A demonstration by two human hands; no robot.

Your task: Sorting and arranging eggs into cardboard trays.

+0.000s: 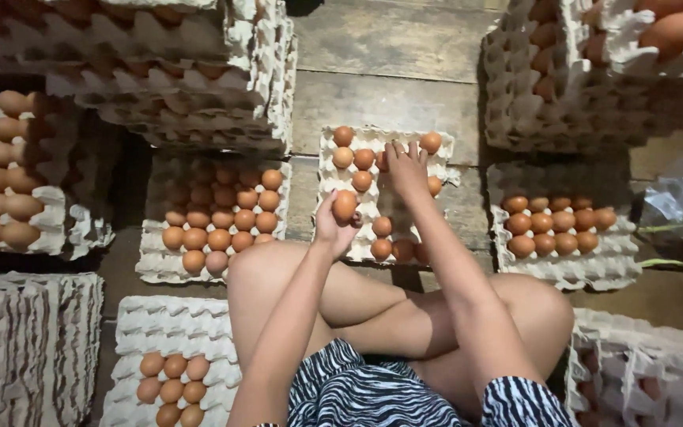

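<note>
A bare wooden floor (389,71) fills the view, crowded on all sides with grey pulp egg trays. Tall stacks of filled trays (199,95) rise at the upper left, and another stack (586,79) stands at the upper right. Lower piles sit at the far left (9,182) and at the bottom left, where empty trays (25,348) are heaped. A person sits cross-legged in zebra-print shorts (357,395), knees wide apart. Single trays lie around the legs: one nearly full of brown eggs (215,213) left of centre, one part-filled at the right (563,237), one with a few eggs at the lower left (171,356). Straight ahead lies the centre tray (333,170), holding scattered eggs. The right hand (407,170) reaches onto this tray, fingers spread flat over its cups; whether it grips anything I cannot tell. The left hand (335,225) hovers at the tray's near edge, fingers curled around a single brown egg (345,205), held up just above the tray.
</note>
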